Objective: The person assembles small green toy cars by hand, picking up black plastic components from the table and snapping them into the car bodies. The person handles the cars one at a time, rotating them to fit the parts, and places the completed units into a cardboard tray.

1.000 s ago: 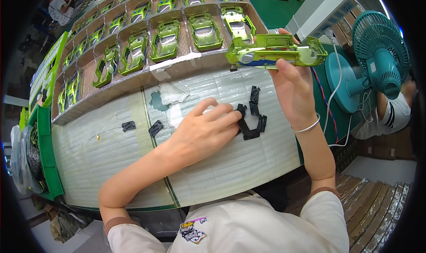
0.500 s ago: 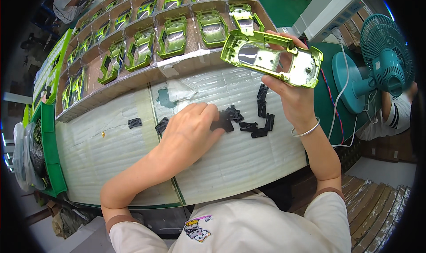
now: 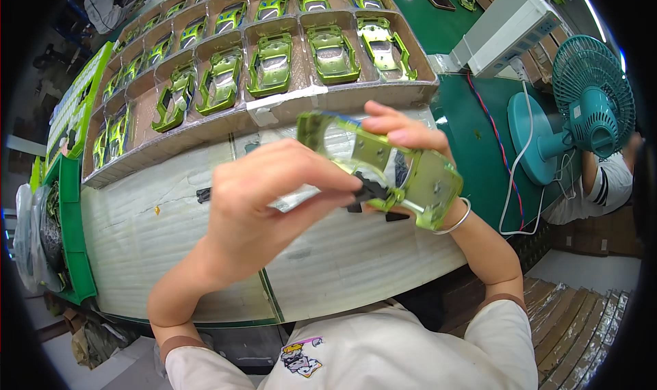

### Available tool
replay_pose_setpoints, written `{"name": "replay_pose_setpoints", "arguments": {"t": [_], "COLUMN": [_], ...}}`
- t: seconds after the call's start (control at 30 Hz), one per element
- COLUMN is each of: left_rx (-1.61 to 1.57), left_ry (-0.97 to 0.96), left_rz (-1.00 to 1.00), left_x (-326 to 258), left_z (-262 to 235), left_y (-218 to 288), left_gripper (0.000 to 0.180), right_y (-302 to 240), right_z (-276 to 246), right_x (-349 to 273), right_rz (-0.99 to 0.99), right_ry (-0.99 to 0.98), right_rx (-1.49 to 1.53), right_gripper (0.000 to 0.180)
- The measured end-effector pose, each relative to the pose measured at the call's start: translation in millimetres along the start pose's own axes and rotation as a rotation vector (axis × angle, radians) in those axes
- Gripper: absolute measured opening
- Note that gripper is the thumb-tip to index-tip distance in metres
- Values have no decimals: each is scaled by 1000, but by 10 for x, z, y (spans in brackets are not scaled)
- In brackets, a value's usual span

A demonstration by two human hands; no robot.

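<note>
My right hand [image 3: 410, 133] is closed round a shiny green toy car body shell [image 3: 432, 188], tilted with its hollow inside partly toward me. My left hand [image 3: 263, 198] pinches a small black plastic part [image 3: 371, 188] between thumb and fingertips, right against the near side of the shell. Whether the part is seated in the shell, I cannot tell. Another black plastic part [image 3: 203, 195] lies on the foam-covered table [image 3: 328, 274], left of my left hand. More dark pieces show under the shell, mostly hidden by it and my hands.
Beyond my hands stands a divided cardboard box [image 3: 363, 97] with several green car shells in its compartments. To the right are a teal fan [image 3: 592, 109], a white power strip [image 3: 517, 37] and loose cables [image 3: 527, 137]. A green crate [image 3: 74, 239] stands at the left.
My left hand has picked up a black part from the table and brought it to the shell. My right hand has lowered the shell toward me and turned it.
</note>
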State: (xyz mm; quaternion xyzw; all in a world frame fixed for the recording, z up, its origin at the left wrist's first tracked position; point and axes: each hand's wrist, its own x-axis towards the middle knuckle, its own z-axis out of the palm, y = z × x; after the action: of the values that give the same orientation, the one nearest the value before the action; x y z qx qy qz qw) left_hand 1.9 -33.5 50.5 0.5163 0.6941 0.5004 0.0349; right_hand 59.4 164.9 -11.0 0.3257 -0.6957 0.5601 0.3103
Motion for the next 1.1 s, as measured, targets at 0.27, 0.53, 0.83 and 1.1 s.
{"name": "replay_pose_setpoints", "arguments": {"t": [0.27,0.53,0.83,1.1], "left_rx": [154,29,55,143], "left_ry": [-120,-139,166,132], "left_rz": [90,-33,-75,-202], "left_x": [-37,-21,10,34], "left_z": [114,65,60,162], "left_y": [-11,1,-58,-141], "left_gripper": [21,23,16,13], "right_y": [-145,-149,-227,-301], "right_z": [98,106,208,281], "right_x": [-38,-59,-116,-140], "right_rz": [110,178,586,726], "right_ry": [-46,-33,152,171], "right_rx": [111,113,223,60], "right_gripper": [59,62,76,72]}}
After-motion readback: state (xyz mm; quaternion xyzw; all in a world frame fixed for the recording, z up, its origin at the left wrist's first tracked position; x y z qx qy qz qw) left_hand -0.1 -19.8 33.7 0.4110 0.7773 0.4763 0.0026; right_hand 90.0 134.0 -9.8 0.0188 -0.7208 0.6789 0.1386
